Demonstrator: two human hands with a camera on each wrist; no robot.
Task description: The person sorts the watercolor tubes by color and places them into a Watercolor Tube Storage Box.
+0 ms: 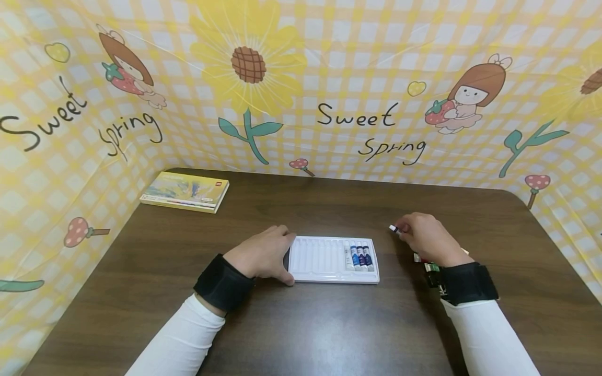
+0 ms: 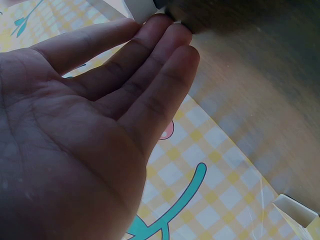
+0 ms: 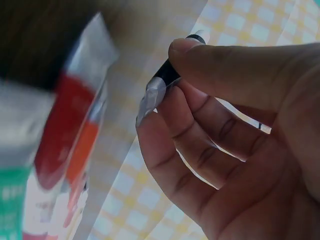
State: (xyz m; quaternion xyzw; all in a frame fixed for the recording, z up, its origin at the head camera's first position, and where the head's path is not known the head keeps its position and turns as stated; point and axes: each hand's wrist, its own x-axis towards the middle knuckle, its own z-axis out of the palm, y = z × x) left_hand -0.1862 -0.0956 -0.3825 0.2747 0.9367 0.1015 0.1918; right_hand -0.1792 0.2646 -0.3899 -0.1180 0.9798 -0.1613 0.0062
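A white plastic paint tray (image 1: 317, 258) lies in mid-table. Several blue, purple and pale paint tubes (image 1: 361, 258) fill slots at its right end; the slots to their left are bare. My left hand (image 1: 263, 254) holds the tray's left end, thumb at the near corner and fingertips at the far corner. To the right of the tray, my right hand (image 1: 429, 237) pinches a small paint tube (image 3: 167, 74) with a black band and white cap between thumb and fingers. Beneath that wrist are more tubes, among them a red one (image 3: 65, 130) and a green one (image 3: 12, 200), partly hidden.
A flat yellow box (image 1: 185, 190) with a printed picture lies at the back left of the dark wooden table (image 1: 310, 334). Yellow checked cloth (image 1: 348, 68) hangs behind the table and along its sides.
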